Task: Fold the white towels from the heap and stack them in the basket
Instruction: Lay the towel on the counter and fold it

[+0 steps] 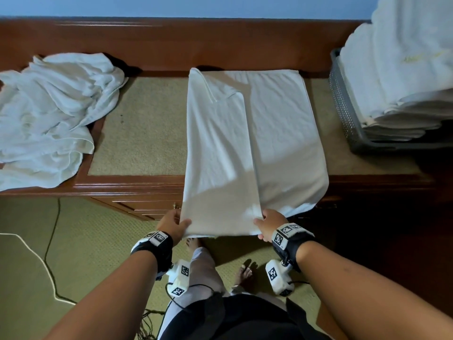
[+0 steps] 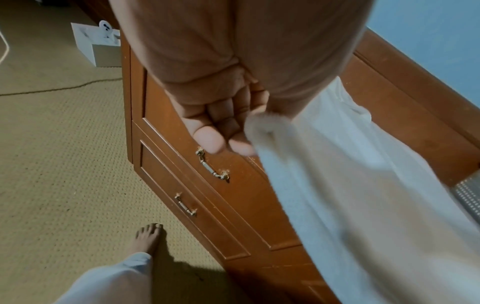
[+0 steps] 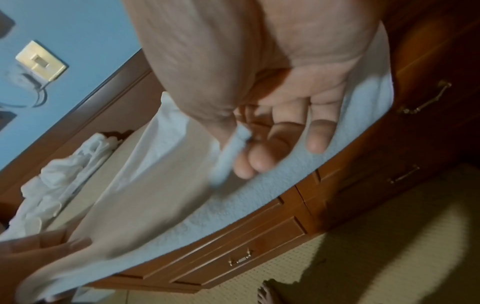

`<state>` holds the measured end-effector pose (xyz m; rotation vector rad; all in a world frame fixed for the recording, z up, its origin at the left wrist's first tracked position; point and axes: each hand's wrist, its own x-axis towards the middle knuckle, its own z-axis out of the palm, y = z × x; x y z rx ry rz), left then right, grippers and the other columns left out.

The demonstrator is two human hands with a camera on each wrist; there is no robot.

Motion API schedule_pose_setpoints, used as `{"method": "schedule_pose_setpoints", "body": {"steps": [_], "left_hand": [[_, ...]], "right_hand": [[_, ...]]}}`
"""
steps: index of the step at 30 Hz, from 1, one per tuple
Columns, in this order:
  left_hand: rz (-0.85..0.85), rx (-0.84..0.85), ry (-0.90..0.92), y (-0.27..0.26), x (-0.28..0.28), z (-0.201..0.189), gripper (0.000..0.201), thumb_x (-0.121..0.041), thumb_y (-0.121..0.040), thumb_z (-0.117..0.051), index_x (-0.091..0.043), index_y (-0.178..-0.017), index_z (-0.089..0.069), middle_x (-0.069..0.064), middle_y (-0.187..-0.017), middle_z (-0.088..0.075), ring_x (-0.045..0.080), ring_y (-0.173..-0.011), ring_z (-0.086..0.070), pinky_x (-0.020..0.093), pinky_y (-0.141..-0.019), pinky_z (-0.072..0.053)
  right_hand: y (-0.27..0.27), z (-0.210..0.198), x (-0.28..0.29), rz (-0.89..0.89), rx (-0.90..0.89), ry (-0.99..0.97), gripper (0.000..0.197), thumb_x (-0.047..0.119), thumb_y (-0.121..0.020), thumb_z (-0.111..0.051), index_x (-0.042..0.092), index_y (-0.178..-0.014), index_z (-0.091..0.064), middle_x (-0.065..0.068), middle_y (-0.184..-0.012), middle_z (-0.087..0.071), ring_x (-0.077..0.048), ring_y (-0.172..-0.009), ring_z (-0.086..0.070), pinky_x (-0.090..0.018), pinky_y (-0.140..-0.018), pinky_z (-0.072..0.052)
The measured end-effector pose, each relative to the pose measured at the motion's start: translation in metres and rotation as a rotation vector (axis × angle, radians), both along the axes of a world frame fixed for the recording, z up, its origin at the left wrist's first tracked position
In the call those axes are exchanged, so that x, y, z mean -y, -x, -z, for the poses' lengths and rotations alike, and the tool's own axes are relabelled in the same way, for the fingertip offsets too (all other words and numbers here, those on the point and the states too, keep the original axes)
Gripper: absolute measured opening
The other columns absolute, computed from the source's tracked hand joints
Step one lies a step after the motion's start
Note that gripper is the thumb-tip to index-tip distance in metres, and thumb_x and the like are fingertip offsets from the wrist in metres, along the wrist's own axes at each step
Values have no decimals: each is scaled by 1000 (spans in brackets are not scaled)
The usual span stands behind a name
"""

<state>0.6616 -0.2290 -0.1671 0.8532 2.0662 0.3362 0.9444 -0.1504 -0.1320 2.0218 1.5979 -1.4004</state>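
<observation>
i see my left hand (image 1: 173, 223) and right hand (image 1: 268, 224) each pinching a near corner of the towel (image 1: 247, 143), whose long axis runs straight away from me across the desk (image 1: 137, 126), basket (image 1: 348, 119) to my right.

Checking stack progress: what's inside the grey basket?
The grey basket holds a tall stack of folded white towels rising well above its rim. The stack covers the basket's floor, and its right side runs out of frame, so the towels cannot be counted.

I count one towel (image 1: 247, 143) spread at twelve o'clock, one heap (image 1: 49, 114) at ten, one basket (image 1: 348, 114) at two, two hands, and three drawer handles in my right-wrist view.
</observation>
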Motion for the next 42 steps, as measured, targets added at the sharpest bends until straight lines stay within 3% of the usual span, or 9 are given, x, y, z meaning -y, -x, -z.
{"method": "schedule_pose_setpoints", "body": {"steps": [2,4,10,15,21,27,36,40,42], "left_hand": [[31,-26,83,1,1,3,22,-23,-84,-74,-21,-90,-52,6,-92,-67,27,-79,-65,40,-75,-56],[94,-58,159,6,-2,4,25,-19,-82,-74,-20,-95,-52,7,-95,-66,26,-82,-64,36,-73,-55],[210,-114,32,34,-69,-19,19,-25,-87,-68,-20,-100,-55,2,-92,-63,21,-79,-59,30,-64,-45],[320,-122,-101,56,-150,-26,18,-24,-92,-62,-22,-110,-56,6,-112,-62,23,-93,-60,37,-84,-51],[566,-136,-82,79,-222,-20,50,-27,-95,-62,-30,-143,-47,8,-147,-30,27,-113,-58,34,-104,-43],[687,-159,-19,105,-292,-6,64,-34,-92,-65,-40,-149,-36,7,-154,-21,32,-137,-36,45,-116,-32],[842,-319,31,148,-448,-9,74,-46,-93,-60,-45,-154,-18,13,-153,-22,39,-136,-32,54,-113,-33],[733,-306,23,152,-490,-1,79,-50,-93,-57,-48,-154,-6,12,-152,-20,40,-133,-32,54,-107,-39],[680,-315,1,148,-498,8,81,-54,-93,-55,-49,-153,0,12,-153,-17,42,-132,-32,58,-105,-39]], "right_hand": [[1,-1,0,-115,110,-17,25,27,-94,-54,19,-118,-53,-7,-117,-63,-23,-94,-67,-34,-80,-55],[1,1,-4,-174,184,-33,39,25,-96,-57,19,-133,-46,-7,-133,-53,-28,-110,-61,-34,-87,-50],[26,-1,-39,-283,228,-263,43,27,-96,-57,19,-136,-44,-6,-139,-38,-27,-122,-53,-39,-97,-50],[68,2,-94,-486,196,-404,60,29,-98,-53,21,-152,-27,-1,-163,-16,-25,-150,-19,-43,-117,-33],[114,20,-168,-597,347,-298,71,40,-99,-43,25,-157,-5,-3,-166,7,-33,-152,-3,-49,-116,-30],[138,22,-229,-531,405,-158,79,55,-99,-36,33,-156,14,2,-164,24,-34,-152,10,-56,-119,-14],[155,24,-362,-521,354,-79,83,67,-96,-32,41,-152,23,16,-155,39,-30,-149,24,-71,-113,-7],[174,30,-440,-512,347,-61,87,77,-90,-27,33,-157,9,17,-159,32,-28,-146,33,-77,-109,-4],[184,35,-475,-475,319,-98,94,83,-86,-25,36,-154,18,20,-156,36,-27,-145,35,-80,-106,-2]]}}
